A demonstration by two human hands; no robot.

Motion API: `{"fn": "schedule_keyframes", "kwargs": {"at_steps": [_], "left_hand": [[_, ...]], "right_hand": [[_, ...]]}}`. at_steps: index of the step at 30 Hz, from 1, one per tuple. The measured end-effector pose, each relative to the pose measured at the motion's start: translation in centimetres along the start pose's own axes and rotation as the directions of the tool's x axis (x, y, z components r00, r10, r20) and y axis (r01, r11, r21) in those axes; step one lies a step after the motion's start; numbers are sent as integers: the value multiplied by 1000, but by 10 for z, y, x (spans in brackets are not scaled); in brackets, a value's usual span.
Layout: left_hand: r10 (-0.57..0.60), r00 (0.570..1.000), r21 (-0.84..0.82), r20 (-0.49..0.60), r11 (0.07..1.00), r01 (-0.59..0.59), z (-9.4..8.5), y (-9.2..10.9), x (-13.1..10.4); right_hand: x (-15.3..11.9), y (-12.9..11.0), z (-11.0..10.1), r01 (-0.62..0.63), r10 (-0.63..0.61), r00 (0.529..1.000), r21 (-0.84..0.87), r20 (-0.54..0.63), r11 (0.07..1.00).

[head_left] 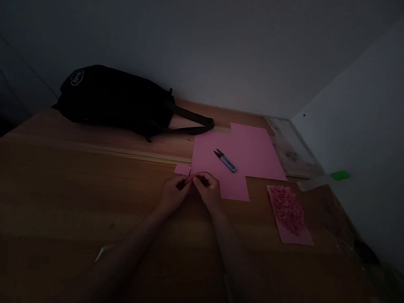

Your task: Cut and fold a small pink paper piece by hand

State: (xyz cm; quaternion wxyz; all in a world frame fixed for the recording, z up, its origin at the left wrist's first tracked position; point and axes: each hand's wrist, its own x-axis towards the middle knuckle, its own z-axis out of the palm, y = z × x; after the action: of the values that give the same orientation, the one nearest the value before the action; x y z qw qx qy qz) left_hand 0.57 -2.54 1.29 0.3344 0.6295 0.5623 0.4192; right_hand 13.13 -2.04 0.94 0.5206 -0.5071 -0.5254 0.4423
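In the head view, a small pink piece (191,179) sits at the near-left edge of the large pink sheet (205,156), between the left hand (174,192) and right hand (210,191). Both pinch it in closed fingertips, neither clearly nearer. It looks thin and small; its long axis is hard to tell in the dim light. The snips (225,160) lie on the sheet, beyond the right hand.
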Motion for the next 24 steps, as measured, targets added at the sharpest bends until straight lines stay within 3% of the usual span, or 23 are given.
{"fn": "schedule_keyframes", "kwargs": {"at_steps": [24], "left_hand": [[9,1000,-32,-18,999,-9,2,-5,1]], "right_hand": [[0,1,1,30,-32,998,-44,-49,999]]}}
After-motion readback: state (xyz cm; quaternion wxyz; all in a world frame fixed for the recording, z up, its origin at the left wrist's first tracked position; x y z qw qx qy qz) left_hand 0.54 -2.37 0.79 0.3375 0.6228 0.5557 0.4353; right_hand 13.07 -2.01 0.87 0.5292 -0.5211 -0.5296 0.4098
